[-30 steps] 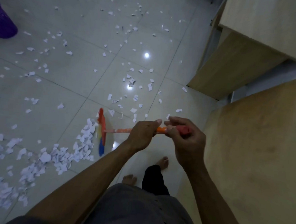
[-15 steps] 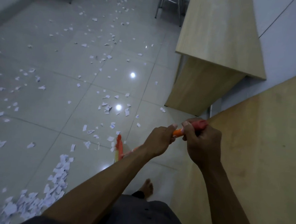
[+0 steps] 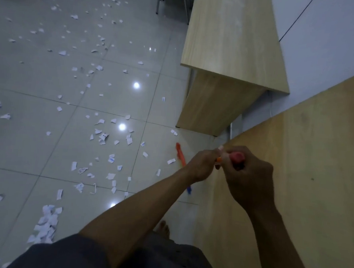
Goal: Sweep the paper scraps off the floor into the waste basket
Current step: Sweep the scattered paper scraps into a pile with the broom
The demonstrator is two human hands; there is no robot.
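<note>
I hold a broom with an orange handle. My right hand (image 3: 250, 174) grips the red top end of the handle, and my left hand (image 3: 201, 166) grips the handle just below it. The broom head (image 3: 180, 154), orange with a blue end, lies on the floor beside the wooden panel, partly hidden by my left hand. White paper scraps (image 3: 102, 138) lie scattered over the grey tiles ahead and to the left. A denser pile of scraps (image 3: 46, 223) sits at the lower left. The waste basket is out of view.
A wooden desk (image 3: 227, 54) stands ahead on the right against the wall. A wooden panel (image 3: 292, 181) runs along my right side. Metal chair legs (image 3: 173, 0) show at the top. My bare foot (image 3: 164, 228) is on the tiles below.
The view has swung right and the purple basket has left it. The broom head has moved from the scrap pile on the left to the floor by the wooden panel.
</note>
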